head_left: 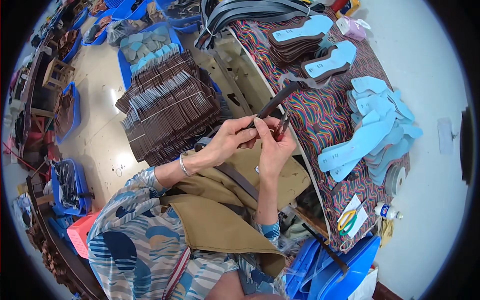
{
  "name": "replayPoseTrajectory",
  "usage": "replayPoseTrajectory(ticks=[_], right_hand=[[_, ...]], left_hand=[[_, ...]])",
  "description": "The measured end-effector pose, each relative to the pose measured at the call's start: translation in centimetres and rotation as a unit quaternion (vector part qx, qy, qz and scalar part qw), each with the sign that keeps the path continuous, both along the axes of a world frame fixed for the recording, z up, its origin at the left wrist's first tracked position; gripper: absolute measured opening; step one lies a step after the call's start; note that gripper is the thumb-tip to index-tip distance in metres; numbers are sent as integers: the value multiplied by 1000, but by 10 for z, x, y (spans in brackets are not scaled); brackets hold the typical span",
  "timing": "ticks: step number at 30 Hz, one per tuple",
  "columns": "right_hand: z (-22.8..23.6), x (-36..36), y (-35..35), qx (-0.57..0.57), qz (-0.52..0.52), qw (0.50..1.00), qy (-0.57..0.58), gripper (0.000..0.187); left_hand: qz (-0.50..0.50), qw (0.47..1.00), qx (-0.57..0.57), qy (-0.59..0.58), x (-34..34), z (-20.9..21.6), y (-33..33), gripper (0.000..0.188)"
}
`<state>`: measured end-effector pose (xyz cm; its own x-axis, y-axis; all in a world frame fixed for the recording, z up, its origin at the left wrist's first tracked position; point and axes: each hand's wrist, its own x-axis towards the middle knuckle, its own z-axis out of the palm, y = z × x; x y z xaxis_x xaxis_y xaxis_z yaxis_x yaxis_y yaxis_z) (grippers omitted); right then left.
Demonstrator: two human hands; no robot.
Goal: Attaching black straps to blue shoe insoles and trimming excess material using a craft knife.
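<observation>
My left hand (231, 139) pinches a long dark brown strap (280, 98) that rises up and to the right toward the table. My right hand (274, 145) holds a small pair of thread snips (282, 125) against the strap's near end, right beside the left fingers. Both hands are above my lap, which is covered by a tan apron (220, 220). A silver bangle (184, 166) sits on my left wrist.
A table with a multicoloured wavy cloth (320, 120) stands at my right, carrying light blue insoles (372, 130), brown soles topped with blue insoles (305, 37), yellow-handled scissors (347, 220), a tape roll (396, 179) and a small bottle (387, 211). Bundled brown straps (167, 107) lie on the floor ahead, blue bins (145, 47) behind.
</observation>
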<state>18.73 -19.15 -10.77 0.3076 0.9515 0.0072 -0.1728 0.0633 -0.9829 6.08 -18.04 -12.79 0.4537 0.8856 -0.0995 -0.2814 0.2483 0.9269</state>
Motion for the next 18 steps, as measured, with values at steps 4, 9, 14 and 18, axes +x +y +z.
replayPoseTrajectory(ticks=[4,9,14,18], right_hand=[[-3,6,-5,10,19,999,40,9],[-7,11,-10,16,16,999,23,9],[-3,15,-19,14,-2,999,45,2],[-14,37,-53,-3,-1,985,171,5]], left_hand=[[-8,999,-43,-25,5,2,0,33],[-2,996,-84,-38,11,5,1,35],[69,991,-98,-51,22,-10,11,35],[190,978,-81,-28,13,-11,43,30]])
